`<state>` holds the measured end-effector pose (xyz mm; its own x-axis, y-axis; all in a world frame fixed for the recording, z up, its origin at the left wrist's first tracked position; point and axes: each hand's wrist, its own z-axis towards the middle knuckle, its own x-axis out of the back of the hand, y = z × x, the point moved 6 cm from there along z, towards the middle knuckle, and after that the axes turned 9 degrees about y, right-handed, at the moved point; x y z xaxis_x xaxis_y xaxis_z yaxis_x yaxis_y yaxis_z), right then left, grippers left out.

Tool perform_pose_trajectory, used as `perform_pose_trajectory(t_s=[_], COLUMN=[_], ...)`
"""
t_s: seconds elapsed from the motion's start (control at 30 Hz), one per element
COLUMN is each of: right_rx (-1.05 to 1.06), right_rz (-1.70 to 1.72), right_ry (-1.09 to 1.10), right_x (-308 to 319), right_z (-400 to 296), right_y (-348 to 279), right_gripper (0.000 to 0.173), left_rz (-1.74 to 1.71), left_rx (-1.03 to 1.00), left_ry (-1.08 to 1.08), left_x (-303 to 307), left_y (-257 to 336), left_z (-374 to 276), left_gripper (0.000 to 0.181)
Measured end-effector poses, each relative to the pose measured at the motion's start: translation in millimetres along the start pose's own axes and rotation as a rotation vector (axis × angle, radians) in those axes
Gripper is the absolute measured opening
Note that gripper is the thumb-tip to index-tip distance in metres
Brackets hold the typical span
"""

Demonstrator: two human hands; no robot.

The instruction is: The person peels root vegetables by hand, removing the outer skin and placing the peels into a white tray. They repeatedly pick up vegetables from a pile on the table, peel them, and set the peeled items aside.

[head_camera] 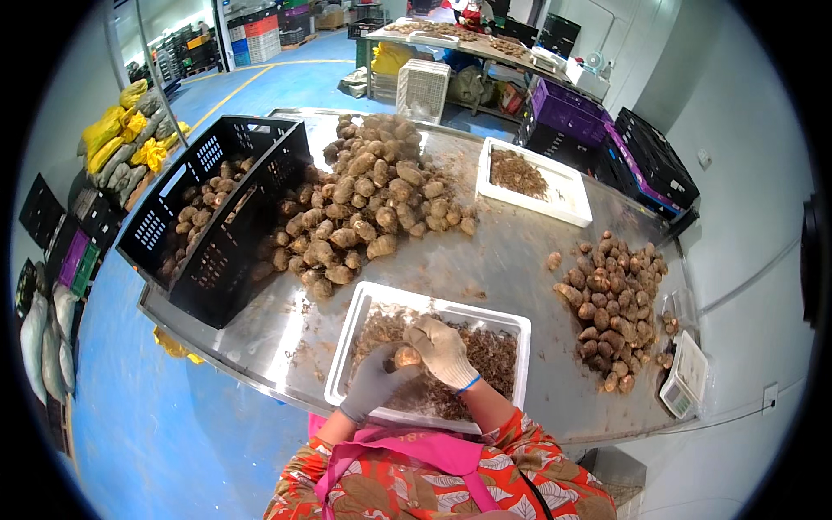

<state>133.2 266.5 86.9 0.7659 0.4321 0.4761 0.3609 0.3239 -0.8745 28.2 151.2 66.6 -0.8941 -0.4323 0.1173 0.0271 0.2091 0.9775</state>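
My left hand (379, 382), in a grey glove, holds a round brown taro corm (407, 357) between thumb and fingers. Over the corm's upper right side is my right hand (439, 346), in a cream knit glove with a blue cuff edge; its fingers are curled, and whether they grip anything is hidden. Both hands are above a white foam tray (525, 364) holding dark fibrous scraps (491, 357). Behind the tray lies a big heap of hairy taro corms (364, 195). A second heap of corms (611, 299), with less fibre, lies at the right.
A black plastic crate (227, 260) with corms stands at the table's left. Another white foam tray (533, 208) with scraps is at the back right. A digital scale (686, 377) sits at the right edge of the steel table (513, 260). A person (476, 14) is at a farther table.
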Motion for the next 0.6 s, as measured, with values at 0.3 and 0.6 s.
perform_pose_trajectory(t_s=[0.3, 0.6], right_rx=[0.157, -0.368], right_rz=[0.431, 0.693], right_ry=[-0.148, -0.312], right_x=[-7.7, -33.3], right_z=[-4.1, 3.0], right_y=[-14.5, 13.3], right_gripper=[0.038, 0.036], left_rz=[-0.084, 0.066], left_rx=[-0.017, -0.101], left_ry=[0.0, -0.062], left_x=[13.4, 4.3], left_y=[-5.4, 5.6], left_z=[7.7, 2.3], left_gripper=[0.049, 0.057])
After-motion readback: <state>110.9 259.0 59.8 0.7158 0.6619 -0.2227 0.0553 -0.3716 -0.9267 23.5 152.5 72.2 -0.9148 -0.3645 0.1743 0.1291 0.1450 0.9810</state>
